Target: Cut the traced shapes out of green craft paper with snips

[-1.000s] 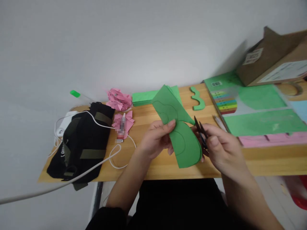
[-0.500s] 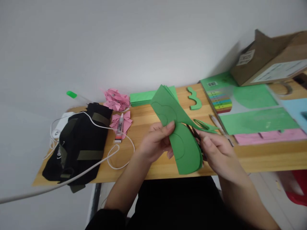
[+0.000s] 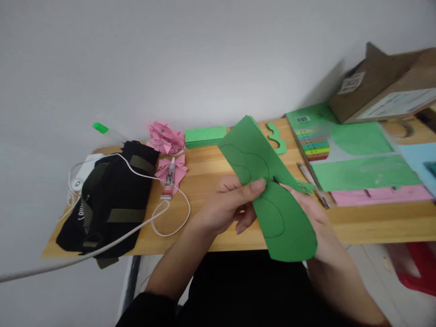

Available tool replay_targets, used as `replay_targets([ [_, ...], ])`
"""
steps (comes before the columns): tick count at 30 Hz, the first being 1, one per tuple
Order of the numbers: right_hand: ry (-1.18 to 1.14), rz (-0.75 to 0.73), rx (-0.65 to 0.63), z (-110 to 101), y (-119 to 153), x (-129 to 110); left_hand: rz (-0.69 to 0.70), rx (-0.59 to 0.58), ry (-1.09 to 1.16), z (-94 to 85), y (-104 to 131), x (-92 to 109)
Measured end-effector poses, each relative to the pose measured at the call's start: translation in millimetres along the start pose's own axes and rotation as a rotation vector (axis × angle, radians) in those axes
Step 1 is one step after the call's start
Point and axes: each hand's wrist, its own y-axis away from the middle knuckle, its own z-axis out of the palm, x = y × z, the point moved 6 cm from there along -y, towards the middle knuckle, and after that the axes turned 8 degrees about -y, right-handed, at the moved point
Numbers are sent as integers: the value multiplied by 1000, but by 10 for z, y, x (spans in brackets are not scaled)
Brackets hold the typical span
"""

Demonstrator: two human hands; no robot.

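Observation:
Folded green paper [image 3: 289,229], with curved outlines drawn on it, is pinched at its left edge between the thumb and fingers of my left hand [image 3: 235,202]. Its lower part has a rounded cut edge, and a slit runs in from the right. Behind the paper is my right hand [image 3: 315,215], mostly covered, closed on the scissors. Only a dark tip of the scissors [image 3: 275,180] shows, at the inner end of the slit near my left thumb. A partly cut strip curls out to the right above my right hand.
Along the wall lie crumpled pink paper [image 3: 166,137], a green paper stack [image 3: 205,136] and a wavy green cutout [image 3: 277,140]. A glue tube [image 3: 168,179] and black bag [image 3: 112,200] with white cable are left. Right are a pen [image 3: 313,185], paper packs [image 3: 361,172] and a cardboard box [image 3: 391,86].
The green paper has shifted right and tilted, its lower part now covering most of my right hand and the scissors. My left hand has moved slightly right, still pinching the paper.

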Motion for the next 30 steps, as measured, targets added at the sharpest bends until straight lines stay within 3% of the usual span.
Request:
replay_targets([
  [8, -172, 16, 88, -21, -24, 20, -31, -23, 80, 57, -26, 15],
  [13, -308, 170, -89, -115, 84, 233, 59, 157, 21, -144, -46, 75],
  [15, -337, 170, -101, -170, 109, 264, 116, 240, -24, -239, -57, 92],
  [18, -270, 86, 57, -244, 71, 211, 172, 314, -115, -293, -73, 85],
  [23, -63, -44, 300, -208, -47, 45, 254, 366, -217, -241, -79, 87],
  [25, -3, -66, 331, -209, -71, 14, 280, 394, -258, -245, -69, 99],
  [30, 48, -59, 267, -283, -94, 29, 306, 407, -357, -295, -34, 142],
])
